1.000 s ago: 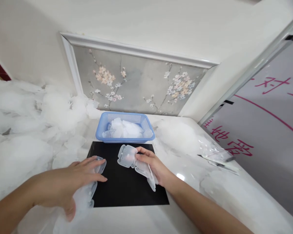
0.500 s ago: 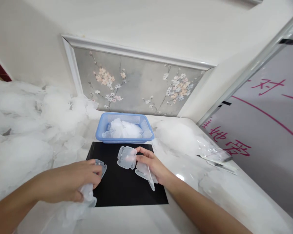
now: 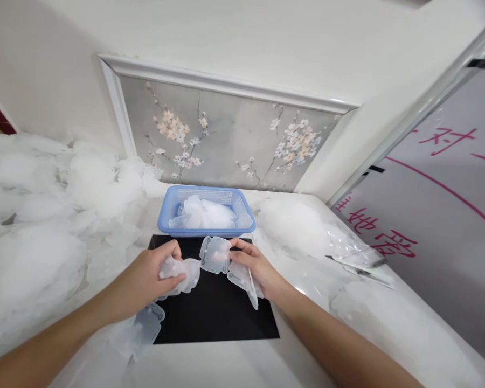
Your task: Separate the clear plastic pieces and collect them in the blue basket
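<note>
My left hand (image 3: 149, 275) is closed on several translucent plastic pieces (image 3: 191, 274) over the left part of a black mat (image 3: 214, 318). One of these pieces comes close to a flat translucent piece (image 3: 214, 254) at my right hand; whether they touch I cannot tell. My right hand (image 3: 254, 264) is closed on that flat piece, and more translucent pieces (image 3: 238, 276) hang below its fingers. Another translucent piece (image 3: 150, 322) lies at the mat's lower left edge, below my left hand.
Behind the mat stands a blue basket (image 3: 206, 234) with whitish pieces inside. A large heap of whitish pieces (image 3: 32, 258) covers the left side. More lie in a pile (image 3: 295, 221) at the right, near a whiteboard (image 3: 448, 226) with red writing.
My left hand has moved right and slightly up with its pieces, towards my right hand. The flat piece at my right hand has shifted slightly right and up.
</note>
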Demonstrator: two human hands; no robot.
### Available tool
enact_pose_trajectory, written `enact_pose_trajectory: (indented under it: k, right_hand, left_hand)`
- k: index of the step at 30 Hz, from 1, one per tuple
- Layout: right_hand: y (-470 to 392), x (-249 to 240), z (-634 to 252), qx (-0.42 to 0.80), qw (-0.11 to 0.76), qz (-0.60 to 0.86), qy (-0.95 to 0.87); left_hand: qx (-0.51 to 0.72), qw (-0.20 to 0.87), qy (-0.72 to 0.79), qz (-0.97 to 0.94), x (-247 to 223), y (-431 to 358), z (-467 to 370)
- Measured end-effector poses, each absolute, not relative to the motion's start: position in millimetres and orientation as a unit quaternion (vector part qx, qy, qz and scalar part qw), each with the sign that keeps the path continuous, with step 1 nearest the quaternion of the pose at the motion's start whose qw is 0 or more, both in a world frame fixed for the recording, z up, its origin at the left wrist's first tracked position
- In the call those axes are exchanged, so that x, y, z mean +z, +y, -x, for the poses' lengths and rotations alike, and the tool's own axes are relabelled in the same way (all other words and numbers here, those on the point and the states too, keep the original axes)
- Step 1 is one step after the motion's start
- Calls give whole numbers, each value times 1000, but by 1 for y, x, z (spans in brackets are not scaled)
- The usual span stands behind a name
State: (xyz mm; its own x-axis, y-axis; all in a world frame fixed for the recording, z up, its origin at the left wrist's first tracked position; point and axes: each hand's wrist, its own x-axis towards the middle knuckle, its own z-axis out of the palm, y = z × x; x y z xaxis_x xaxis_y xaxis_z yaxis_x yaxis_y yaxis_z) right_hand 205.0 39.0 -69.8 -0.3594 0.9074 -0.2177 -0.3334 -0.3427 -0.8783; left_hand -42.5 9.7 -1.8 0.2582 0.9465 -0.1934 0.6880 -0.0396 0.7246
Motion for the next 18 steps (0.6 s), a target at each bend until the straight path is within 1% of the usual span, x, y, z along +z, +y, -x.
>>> enact_pose_trajectory:
  k: [2, 4, 6, 9, 12, 15, 18]
  right_hand:
    - [39, -70, -205, 728, 431, 375, -379]
    - [40, -70, -205, 726, 435, 379, -374]
    - [40, -70, -206, 724, 434, 383, -376]
    - [42, -64, -207, 713, 437, 385, -390]
    - [50, -48, -209, 691, 462, 387, -398]
    - [70, -25, -205, 657, 478, 389, -434]
    - [105, -6, -192, 603, 468, 383, -521]
  left_hand:
    - [227, 370, 601, -672, -5, 7, 37]
    - [253, 391, 603, -649, -11, 6, 33]
    - [261, 447, 592, -618, -19, 6, 31]
    - [272, 566, 536, -563, -35, 6, 31]
    - [276, 661, 471, -515, -48, 7, 33]
    - [288, 706, 448, -468, -51, 8, 34]
    - [300, 725, 443, -432, -48, 9, 36]
